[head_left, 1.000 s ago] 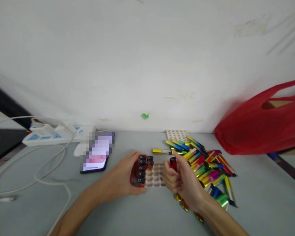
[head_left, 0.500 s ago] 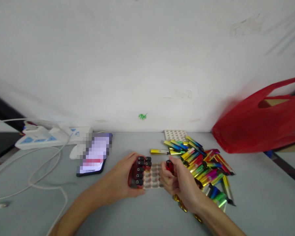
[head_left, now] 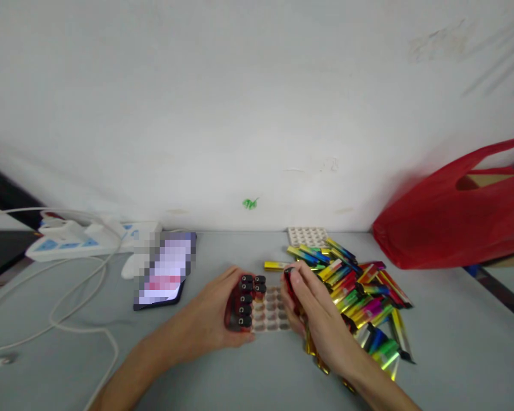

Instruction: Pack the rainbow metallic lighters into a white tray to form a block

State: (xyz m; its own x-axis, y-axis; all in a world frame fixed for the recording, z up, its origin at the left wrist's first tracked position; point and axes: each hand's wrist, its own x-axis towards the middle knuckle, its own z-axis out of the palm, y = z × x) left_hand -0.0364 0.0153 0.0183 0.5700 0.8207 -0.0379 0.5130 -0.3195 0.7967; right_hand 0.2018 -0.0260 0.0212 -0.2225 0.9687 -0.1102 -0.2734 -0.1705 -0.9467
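A white tray with rows of round holes (head_left: 272,311) lies on the grey table. Several red lighters with black caps (head_left: 246,299) stand in its left columns. My left hand (head_left: 216,319) curls around the tray's left side, fingers against those lighters. My right hand (head_left: 310,311) is closed on one red lighter (head_left: 288,281) held upright over the tray's right part. A heap of shiny, many-coloured lighters (head_left: 355,291) lies just right of my right hand.
A second holed tray (head_left: 307,235) lies by the wall. A phone (head_left: 165,268) sits left of my hands, with a white power strip (head_left: 81,238) and cables (head_left: 64,319) beyond. A red plastic bag (head_left: 458,220) stands at the right.
My right hand has carried the red lighter leftward, from beside the tray to over it. My left hand has stayed on the tray.
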